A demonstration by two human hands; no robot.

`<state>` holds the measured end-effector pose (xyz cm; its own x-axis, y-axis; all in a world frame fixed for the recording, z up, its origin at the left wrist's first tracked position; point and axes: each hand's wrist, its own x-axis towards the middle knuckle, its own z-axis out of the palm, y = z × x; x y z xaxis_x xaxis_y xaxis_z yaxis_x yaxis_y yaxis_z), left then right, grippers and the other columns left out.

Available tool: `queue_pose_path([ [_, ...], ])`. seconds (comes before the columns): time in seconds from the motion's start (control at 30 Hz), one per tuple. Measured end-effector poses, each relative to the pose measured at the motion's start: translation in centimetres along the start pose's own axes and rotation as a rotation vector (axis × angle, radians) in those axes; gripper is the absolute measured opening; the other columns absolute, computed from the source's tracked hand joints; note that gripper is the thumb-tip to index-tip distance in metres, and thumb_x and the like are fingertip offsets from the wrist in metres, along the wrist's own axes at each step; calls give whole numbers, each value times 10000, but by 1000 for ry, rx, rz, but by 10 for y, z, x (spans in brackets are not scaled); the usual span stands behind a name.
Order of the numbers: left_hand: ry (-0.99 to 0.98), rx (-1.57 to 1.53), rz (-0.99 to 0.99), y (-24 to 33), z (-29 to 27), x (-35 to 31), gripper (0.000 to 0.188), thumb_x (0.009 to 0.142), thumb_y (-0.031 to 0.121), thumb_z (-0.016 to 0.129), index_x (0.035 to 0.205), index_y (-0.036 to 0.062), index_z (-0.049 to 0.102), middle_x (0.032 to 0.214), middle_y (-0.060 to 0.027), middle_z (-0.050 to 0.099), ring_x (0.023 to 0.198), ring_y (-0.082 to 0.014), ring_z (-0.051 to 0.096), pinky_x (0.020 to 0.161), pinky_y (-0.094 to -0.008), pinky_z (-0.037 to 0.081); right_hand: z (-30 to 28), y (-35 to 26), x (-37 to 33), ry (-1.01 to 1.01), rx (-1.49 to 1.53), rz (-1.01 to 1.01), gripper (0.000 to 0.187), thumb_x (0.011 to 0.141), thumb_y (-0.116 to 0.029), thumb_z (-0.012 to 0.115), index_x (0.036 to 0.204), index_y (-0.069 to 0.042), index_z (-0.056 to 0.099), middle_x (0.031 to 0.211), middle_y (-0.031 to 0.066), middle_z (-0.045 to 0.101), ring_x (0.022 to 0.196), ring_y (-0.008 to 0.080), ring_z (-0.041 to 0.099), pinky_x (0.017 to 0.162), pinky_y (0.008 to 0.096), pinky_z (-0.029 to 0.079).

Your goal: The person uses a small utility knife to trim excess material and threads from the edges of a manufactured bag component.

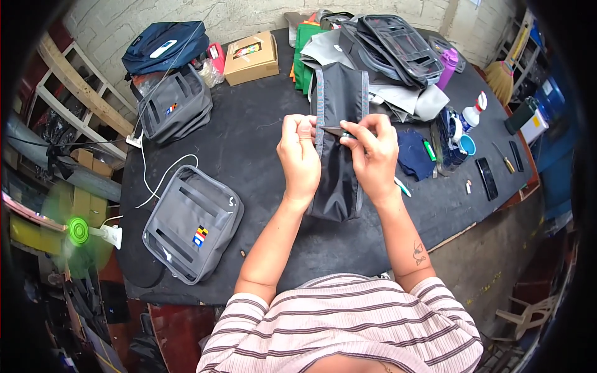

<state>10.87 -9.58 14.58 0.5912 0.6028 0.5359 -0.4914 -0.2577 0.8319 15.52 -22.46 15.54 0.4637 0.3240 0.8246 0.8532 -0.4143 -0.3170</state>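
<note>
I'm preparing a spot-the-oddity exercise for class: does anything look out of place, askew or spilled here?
Nothing looks spilled. One mild oddity: the white cable trails loosely across the left of the black table, beside the nearer gray bag, where it seems untidy and might snag.

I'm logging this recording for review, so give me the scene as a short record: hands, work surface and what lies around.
Left hand: pinching the edge of a black fabric piece
Right hand: holding a small pointed tool against the fabric
Surface: black table
Left side: gray bag with colored patch, spinning fan
Far side: cardboard box
Right side: purple bottle, spray bottle, phone
</note>
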Motion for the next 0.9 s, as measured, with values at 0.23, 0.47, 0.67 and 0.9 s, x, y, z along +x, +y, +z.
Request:
queue_pose_path([
  [0.23, 83, 127, 147, 1, -19, 7, 63, 942, 42, 592, 980, 17, 548, 963, -56, 602, 811, -85, 550, 774, -243, 460, 10, 22, -23, 19, 640, 565, 469, 813, -78, 750, 1211, 44, 536, 1097, 107, 591, 953, 129, 543, 834, 264, 449],
  [0.47, -115, 284, 122, 17, -10, 2, 124, 822, -34, 682, 944, -15, 674, 974, -71, 579, 752, -118, 582, 654, -247, 494, 9, 8, -29, 39, 848, 571, 346, 866, -6, 659, 1194, 49, 565, 1002, 48, 647, 857, 54, 577, 768, 201, 465],
  [0.67, 54, -82, -109, 6, -16, 19, 354, 1016, 214, 526, 727, 10, 552, 701, -50, 582, 585, -94, 583, 554, -235, 495, 6, 21, -37, 57, 912, 605, 329, 876, 1, 649, 1197, 46, 587, 1056, 35, 631, 908, 82, 577, 839, 217, 453],
  [0.9, -390, -131, -235, 32, -20, 17, 557, 826, -63, 625, 1342, 133, 555, 923, -23, 516, 723, -59, 535, 651, -211, 508, 6, 60, -24, -18, 800, 368, 375, 790, 59, 711, 1156, 15, 644, 970, 31, 592, 910, 100, 562, 833, 212, 434],
])
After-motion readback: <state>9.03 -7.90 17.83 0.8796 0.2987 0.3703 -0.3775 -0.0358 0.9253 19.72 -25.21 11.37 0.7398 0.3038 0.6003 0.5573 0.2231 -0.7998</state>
